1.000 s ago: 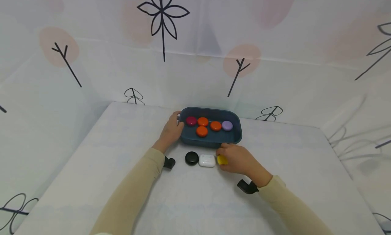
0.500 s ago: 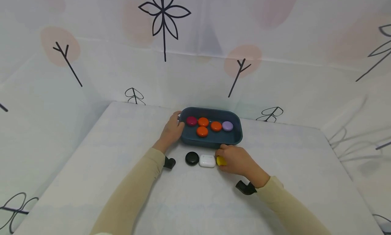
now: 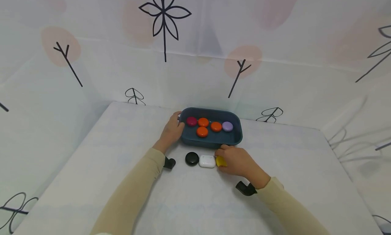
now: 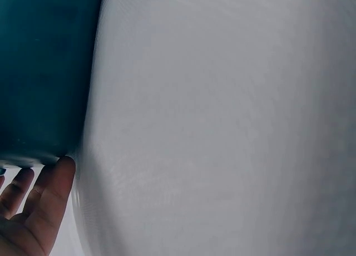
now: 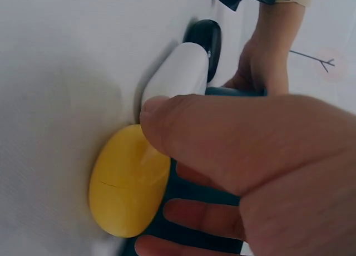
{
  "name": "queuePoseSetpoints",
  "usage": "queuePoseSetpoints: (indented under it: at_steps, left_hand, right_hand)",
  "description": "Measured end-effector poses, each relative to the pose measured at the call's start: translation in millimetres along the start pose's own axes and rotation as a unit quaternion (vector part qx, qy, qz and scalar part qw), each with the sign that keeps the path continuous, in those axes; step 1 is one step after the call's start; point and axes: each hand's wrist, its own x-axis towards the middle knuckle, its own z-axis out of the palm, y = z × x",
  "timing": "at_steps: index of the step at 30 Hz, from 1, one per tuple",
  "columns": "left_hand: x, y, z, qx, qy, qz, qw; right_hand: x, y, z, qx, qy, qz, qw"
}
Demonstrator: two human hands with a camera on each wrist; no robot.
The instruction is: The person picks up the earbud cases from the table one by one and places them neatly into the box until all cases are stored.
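My left hand (image 3: 171,130) holds the left end of a dark blue-green tray (image 3: 226,138), thumb at the rim and fingers along the outer wall. In the left wrist view several fingertips meet the tray's side (image 4: 44,89). Just in front of the tray, my right hand (image 3: 238,161) holds a rounded yellow case (image 5: 128,183) that has a thin dark seam line. The thumb lies at the end of it facing a white earbud case (image 3: 207,161), and the other fingers extend along the tray side. Left of the white case sits a round black case (image 3: 191,159); the three form a row.
Inside the tray lie a dark red disc (image 3: 191,121), several orange discs (image 3: 202,131) and a lilac disc (image 3: 227,126), all glossy. A white cloth covers the table (image 3: 189,201). Behind it hangs a patterned curtain (image 3: 195,78). Each wrist wears a black mount (image 3: 246,188).
The right hand has slid slightly left with the yellow case, bringing it up beside the white case. The left hand and the tray stay where they were.
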Motion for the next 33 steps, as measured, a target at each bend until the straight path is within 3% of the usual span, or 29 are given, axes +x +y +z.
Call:
queuePoseSetpoints:
  at_steps: [7, 18, 33]
  left_hand:
    - [0.3, -1.0, 0.0, -0.004, -0.001, 0.001, 1.0000]
    - [0.6, 0.2, 0.6, 0.004, -0.006, -0.011, 0.9999]
    - [0.3, 2.2, 0.5, 0.010, -0.009, -0.023, 0.9996]
  right_hand:
    - [-4.1, 0.3, -10.1, 0.050, 0.022, -0.013, 0.9985]
    - [-6.1, 6.3, -24.0, 0.121, 0.097, -0.068, 0.9855]
    - [3.4, 20.2, -35.8, 0.178, 0.139, -0.057, 0.9726]
